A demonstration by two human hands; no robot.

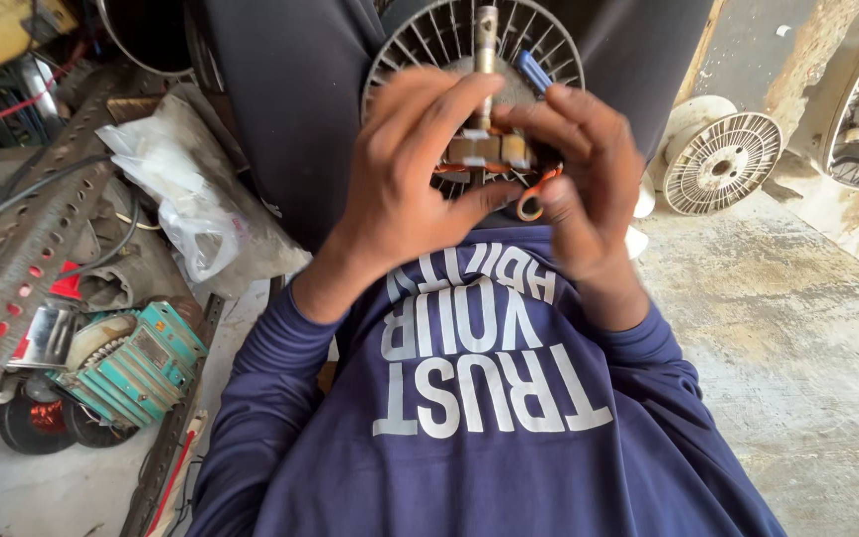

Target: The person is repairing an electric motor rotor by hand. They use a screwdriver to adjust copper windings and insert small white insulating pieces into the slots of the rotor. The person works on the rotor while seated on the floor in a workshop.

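Between the knees, close above the dark blue shirt [489,418], two hands grasp one small motor core [487,151] with copper windings and a single steel shaft [486,40] standing up from it. One left hand [405,184] wraps its fingers over the core's left side; one right hand [589,174] pinches the right side, an orange loop [532,199] by its fingers. Behind them sits one round ribbed housing [549,40]. One white spool [723,164] lies right on the concrete floor [797,348]; one teal box [146,363] and one perforated metal bar [22,259] lie left
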